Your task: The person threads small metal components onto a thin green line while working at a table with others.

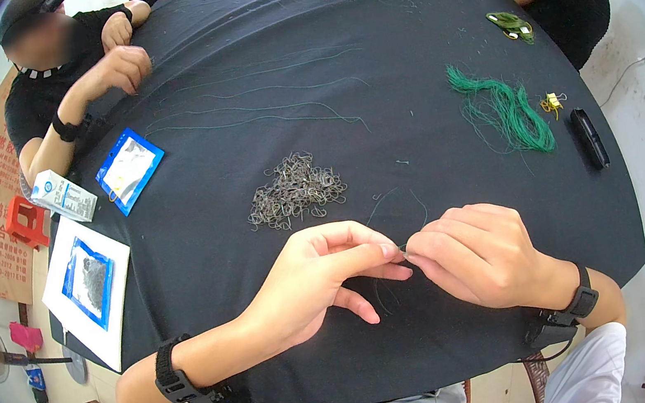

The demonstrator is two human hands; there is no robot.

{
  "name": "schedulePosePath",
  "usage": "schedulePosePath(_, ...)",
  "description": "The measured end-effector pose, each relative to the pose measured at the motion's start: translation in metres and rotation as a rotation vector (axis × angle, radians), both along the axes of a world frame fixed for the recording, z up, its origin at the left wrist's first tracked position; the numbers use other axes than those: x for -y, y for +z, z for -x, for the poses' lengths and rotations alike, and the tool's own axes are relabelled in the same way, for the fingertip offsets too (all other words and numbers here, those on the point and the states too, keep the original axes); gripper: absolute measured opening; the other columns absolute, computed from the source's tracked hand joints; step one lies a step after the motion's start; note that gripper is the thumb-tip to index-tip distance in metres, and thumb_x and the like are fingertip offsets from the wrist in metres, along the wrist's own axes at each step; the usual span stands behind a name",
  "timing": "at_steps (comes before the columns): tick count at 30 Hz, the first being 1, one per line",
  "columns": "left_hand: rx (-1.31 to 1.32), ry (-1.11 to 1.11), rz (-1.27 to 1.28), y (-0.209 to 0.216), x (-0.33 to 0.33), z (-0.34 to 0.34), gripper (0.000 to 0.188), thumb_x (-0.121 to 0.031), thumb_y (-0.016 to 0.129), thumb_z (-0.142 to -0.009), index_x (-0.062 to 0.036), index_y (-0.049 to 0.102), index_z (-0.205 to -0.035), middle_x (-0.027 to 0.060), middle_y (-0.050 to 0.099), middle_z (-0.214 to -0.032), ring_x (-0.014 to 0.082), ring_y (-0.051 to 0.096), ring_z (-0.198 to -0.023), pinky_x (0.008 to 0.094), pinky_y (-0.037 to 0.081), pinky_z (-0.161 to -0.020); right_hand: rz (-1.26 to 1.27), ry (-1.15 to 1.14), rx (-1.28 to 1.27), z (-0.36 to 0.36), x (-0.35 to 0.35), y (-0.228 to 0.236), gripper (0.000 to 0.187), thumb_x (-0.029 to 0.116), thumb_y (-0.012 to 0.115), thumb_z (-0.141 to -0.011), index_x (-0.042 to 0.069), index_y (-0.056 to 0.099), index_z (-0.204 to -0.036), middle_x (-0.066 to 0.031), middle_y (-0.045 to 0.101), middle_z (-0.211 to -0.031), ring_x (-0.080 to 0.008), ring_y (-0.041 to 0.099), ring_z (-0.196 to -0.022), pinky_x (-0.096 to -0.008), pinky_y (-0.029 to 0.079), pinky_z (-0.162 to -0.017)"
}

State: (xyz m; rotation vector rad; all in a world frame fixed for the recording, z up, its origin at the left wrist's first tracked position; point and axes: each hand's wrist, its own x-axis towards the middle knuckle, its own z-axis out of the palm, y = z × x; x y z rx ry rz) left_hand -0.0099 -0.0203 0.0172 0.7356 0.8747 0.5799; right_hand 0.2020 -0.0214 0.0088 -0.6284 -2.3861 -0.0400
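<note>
My left hand pinches with thumb and forefinger, its other fingers loosely apart. Touching its tips is my right hand, with fingers curled closed. A tiny object between the fingertips is too small to make out. Thin green line loops up from the pinched fingers, and faint strands hang below them. Just beyond my left hand lies a heap of metal fish hooks on the black cloth. Further right is a loose bundle of green line.
A black-covered table carries blue-edged packets, a small carton and a white board at left. At right lie a yellow binder clip, a black case and an olive line bundle. Co-workers sit across the table.
</note>
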Motion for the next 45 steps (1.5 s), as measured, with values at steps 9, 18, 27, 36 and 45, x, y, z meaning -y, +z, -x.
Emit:
schedulePosePath(9, -0.005, 0.01, -0.005, -0.001, 0.001, -0.001, 0.013, -0.012, 0.059, -0.09, -0.0002, 0.061, -0.095, 0.011, 0.064, -0.095, 0.0221, 0.067, -0.09, 0.0273, 0.055, -0.045, -0.022, -0.03, -0.028, 0.001, 0.002, 0.0, 0.017, 0.008, 0.067, -0.072, 0.002, 0.06, -0.087, -0.0056, 0.061, -0.076, -0.0162, 0.06, -0.062, -0.0277, 0.048, -0.053)
schedulePosePath(18, 0.01, 0.002, 0.019, 0.0, 0.001, -0.001, 0.013, -0.013, 0.059, -0.09, -0.0005, 0.061, -0.095, 0.0111, 0.065, -0.095, 0.0191, 0.067, -0.085, 0.0265, 0.054, -0.043, -0.028, -0.051, -0.111, 0.005, 0.002, 0.0, 0.02, 0.0, 0.072, -0.064, 0.002, 0.061, -0.08, -0.0063, 0.06, -0.067, -0.0188, 0.06, -0.056, -0.0269, 0.045, -0.048)
schedulePosePath(27, -0.026, 0.002, 0.02, 0.0, 0.002, -0.002, 0.014, -0.013, 0.06, -0.089, 0.0007, 0.062, -0.093, 0.0099, 0.064, -0.09, 0.0142, 0.063, -0.074, 0.0256, 0.053, -0.044, -0.008, -0.055, -0.07, 0.003, 0.002, 0.0, 0.02, 0.004, 0.07, -0.067, 0.003, 0.06, -0.085, -0.0051, 0.06, -0.07, -0.0178, 0.059, -0.058, -0.0273, 0.046, -0.05)
schedulePosePath(36, 0.016, 0.067, -0.143, -0.005, 0.001, 0.0, 0.014, -0.011, 0.06, -0.09, 0.0018, 0.061, -0.093, 0.0076, 0.062, -0.084, 0.008, 0.055, -0.063, 0.0232, 0.05, -0.05, 0.474, -0.124, -0.411, 0.002, -0.002, 0.003, 0.014, -0.005, 0.06, -0.078, 0.003, 0.059, -0.089, -0.0075, 0.058, -0.087, -0.0114, 0.055, -0.056, -0.0233, 0.043, -0.046)
schedulePosePath(45, -0.047, 0.107, -0.284, -0.003, 0.001, 0.0, 0.012, -0.009, 0.06, -0.089, 0.003, 0.061, -0.092, 0.0096, 0.063, -0.085, 0.0057, 0.049, -0.058, 0.0204, 0.04, -0.048, 0.668, -0.088, -0.432, 0.002, -0.004, -0.002, 0.015, -0.003, 0.06, -0.081, 0.003, 0.062, -0.096, -0.0073, 0.062, -0.095, -0.0088, 0.058, -0.061, -0.0191, 0.043, -0.048)
